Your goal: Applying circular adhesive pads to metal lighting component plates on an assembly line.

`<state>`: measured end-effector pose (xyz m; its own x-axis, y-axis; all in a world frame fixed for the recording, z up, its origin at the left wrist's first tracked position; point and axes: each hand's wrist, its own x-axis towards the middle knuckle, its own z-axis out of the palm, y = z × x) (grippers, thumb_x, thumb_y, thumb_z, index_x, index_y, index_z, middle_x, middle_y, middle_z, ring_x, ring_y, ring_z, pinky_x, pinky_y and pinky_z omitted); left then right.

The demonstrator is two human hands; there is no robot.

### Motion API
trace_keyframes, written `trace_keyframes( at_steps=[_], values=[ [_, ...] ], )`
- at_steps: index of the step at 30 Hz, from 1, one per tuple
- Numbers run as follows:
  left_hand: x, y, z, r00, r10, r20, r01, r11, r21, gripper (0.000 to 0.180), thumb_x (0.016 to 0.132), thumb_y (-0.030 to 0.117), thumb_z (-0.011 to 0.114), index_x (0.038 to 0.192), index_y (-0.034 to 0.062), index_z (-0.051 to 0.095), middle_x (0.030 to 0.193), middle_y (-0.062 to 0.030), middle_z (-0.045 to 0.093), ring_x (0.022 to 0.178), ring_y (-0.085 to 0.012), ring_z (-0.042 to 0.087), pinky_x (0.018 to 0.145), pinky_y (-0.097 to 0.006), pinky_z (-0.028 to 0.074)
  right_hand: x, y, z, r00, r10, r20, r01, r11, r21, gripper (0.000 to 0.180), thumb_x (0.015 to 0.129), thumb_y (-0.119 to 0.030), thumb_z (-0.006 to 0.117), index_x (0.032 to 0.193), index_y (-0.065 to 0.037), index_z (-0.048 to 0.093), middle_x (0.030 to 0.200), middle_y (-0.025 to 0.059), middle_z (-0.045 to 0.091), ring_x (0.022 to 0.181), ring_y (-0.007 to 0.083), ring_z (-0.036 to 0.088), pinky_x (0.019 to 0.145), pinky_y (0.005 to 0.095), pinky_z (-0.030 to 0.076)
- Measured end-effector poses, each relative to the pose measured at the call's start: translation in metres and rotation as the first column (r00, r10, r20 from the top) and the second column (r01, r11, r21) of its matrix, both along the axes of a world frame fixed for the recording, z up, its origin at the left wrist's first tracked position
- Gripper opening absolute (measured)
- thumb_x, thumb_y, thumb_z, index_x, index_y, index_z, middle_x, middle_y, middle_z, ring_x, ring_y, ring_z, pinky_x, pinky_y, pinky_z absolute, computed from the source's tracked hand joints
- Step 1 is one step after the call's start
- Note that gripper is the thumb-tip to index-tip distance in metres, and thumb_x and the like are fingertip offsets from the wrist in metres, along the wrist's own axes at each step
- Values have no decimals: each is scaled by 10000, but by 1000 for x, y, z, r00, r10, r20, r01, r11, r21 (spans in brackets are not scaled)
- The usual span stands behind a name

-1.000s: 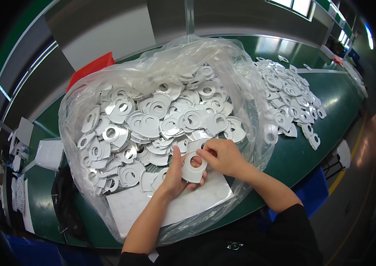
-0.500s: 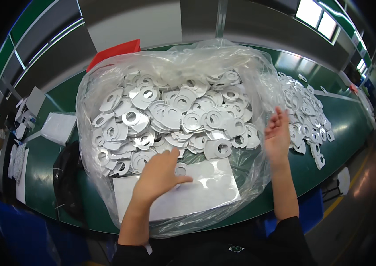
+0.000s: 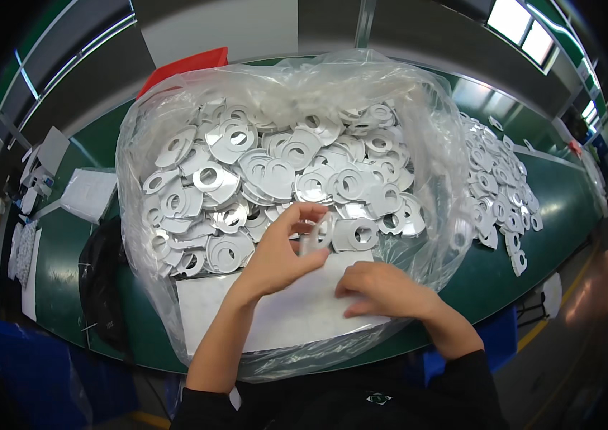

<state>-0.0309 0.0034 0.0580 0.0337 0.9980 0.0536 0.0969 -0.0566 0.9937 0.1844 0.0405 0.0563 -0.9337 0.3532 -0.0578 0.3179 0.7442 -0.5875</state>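
Bench (image 3: 555, 215): green, carries all; loose discs spread twd its right edge.
Bag (image 3: 433, 129): clear plastic, soft, crinkly, mouth open; sits mid-bench, near front edge.
White sheet (image 3: 282, 315): flat, at bag's front edge, under both hands.
Disc heap (image 3: 282, 172): thin flat silvery pcs w/ centre hole; prob. light, stiff, slick, edges maybe sharp.
Left hand (image 3: 275, 258): fingers curled, pinching one disc (image 3: 316, 233) by rim; best hold = rim or hole.
Right hand (image 3: 383, 287): flat-ish, fingers loosely bent, pressing on sheet; holds nothing visible.
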Motion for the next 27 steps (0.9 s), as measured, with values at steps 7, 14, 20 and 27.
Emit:
trace_keyframes(
  at_steps=[7,14,20,27],
  values=[
    [26,7,-55,326,52,944,440,876,-200,521,937,399,315,1291,42,452,1253,-186,534,1088,-298,559,819,-401,487,-4,-18,0,992,61,110,-69,995,68,258,693,-153,738,897,-69,605,907,78,574,932,272,574,767,365,481],
    [32,11,-58,485,145,862,356,868,-347,620,981,546,141,1236,91,477,1161,-165,571,1015,-244,571,746,-335,462,-2,-18,-4,991,96,94,-98,995,23,203,715,-131,718,845,-48,586,866,69,553,912,269,555,754,368,479],
    [34,11,-61,481,85,873,366,885,-288,638,982,543,142,1255,65,465,1140,-164,580,1007,-248,570,734,-325,457,10,-1,17,969,245,28,-235,953,-190,121,749,-106,702,757,-47,597,816,61,567,850,256,560,706,346,465],
    [37,8,-58,563,119,818,296,895,-333,651,978,551,143,1260,60,463,1133,-152,590,1020,-250,574,736,-319,456,18,24,28,801,-265,-537,-191,736,-649,133,790,-38,702,731,-21,583,824,49,555,761,134,544,666,244,406]
  ],
)
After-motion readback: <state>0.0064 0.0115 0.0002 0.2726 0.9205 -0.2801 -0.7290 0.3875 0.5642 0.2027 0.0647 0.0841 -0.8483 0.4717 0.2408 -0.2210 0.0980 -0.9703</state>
